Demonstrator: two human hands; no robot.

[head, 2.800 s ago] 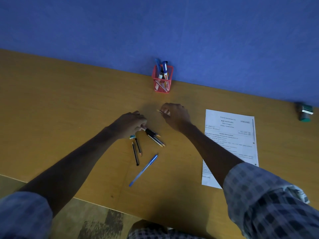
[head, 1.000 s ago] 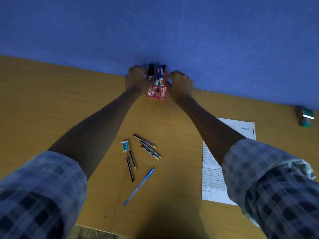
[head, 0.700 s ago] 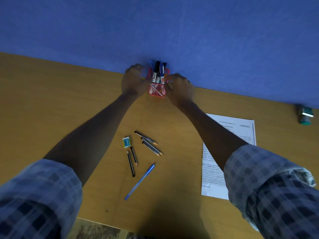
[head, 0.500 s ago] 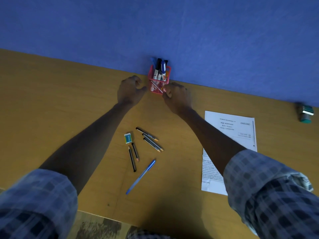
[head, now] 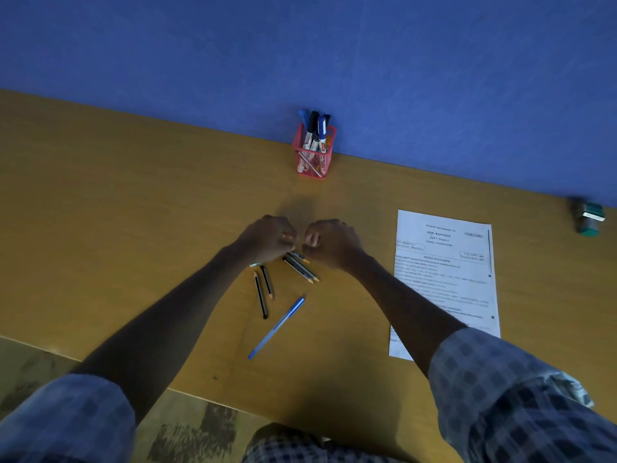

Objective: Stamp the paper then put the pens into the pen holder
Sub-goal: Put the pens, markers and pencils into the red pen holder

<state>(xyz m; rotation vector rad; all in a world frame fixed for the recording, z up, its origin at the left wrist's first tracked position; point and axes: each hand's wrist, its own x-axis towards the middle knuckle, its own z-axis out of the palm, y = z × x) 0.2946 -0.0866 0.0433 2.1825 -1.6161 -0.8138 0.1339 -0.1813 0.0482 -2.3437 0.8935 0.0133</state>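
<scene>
Left hand: my left hand [head: 267,238] sits low over the counter [head: 117,212] with the fingers curled in; its fingertips are at the upper ends of the loose pencils, but I cannot tell whether it has closed on one.
Right hand: my right hand [head: 330,242] is just beside the left, knuckles nearly meeting, fingers also curled inward; whether anything is pinched inside I cannot tell.
Pencil cluster: three dark pencils [head: 302,267] lie side by side directly under and between my two hands, tips pointing toward my right and toward me.
Pencil pair: two more black pencils [head: 262,294] lie just nearer to me, roughly parallel, close to my left wrist.
Eraser: a small light-and-teal piece [head: 255,265] peeks out from under my left hand; it looks like an eraser but most of it is hidden.
Blue pen: a blue pen [head: 277,327] lies on its own, diagonal, nearer to me than the pencils and apart from them.
Pen holder: the red mesh pen holder [head: 314,158] stands upright at the far edge of the counter against the blue wall [head: 334,55], well beyond my hands, already carrying several markers [head: 315,128] with dark and blue caps.
Paper: the printed paper [head: 444,275] lies flat to my right, my right forearm crossing its near corner.
Stamp: the green stamp [head: 588,218] rests far right by the wall, well apart from the paper.
Sleeves: checked sleeves [head: 517,402] are pushed up both forearms.
</scene>
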